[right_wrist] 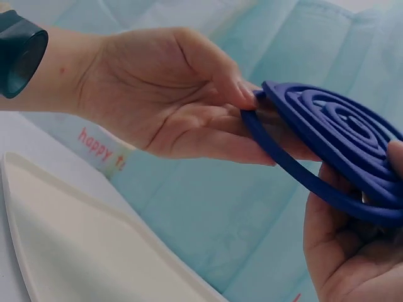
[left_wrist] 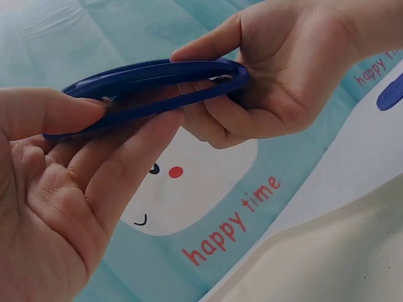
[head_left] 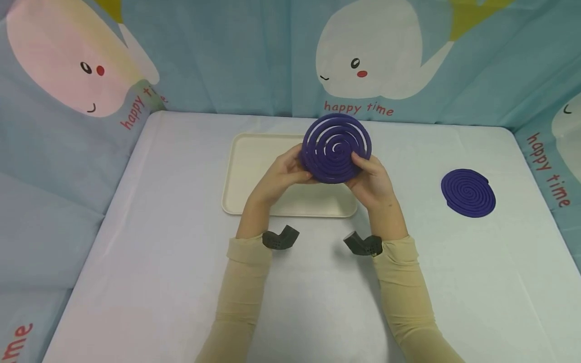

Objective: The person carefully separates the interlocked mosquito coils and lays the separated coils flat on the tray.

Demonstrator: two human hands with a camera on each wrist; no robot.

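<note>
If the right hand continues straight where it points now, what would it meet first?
The purple spiral that the right hand holds; beyond, perhaps the blue printed cloth, though depth is unclear.

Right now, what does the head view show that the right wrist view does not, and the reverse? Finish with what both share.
Only the head view: the flat, round, purple coiled disc lying on the white-covered table, and the whole outline of the cream, rectangular, low-rimmed tray.

Only the right wrist view: a side angle where the outermost coil of the held purple spiral stands apart below its inner coils.

Both: the left hand and right hand gripping that spiral, and at least part of the tray.
</note>
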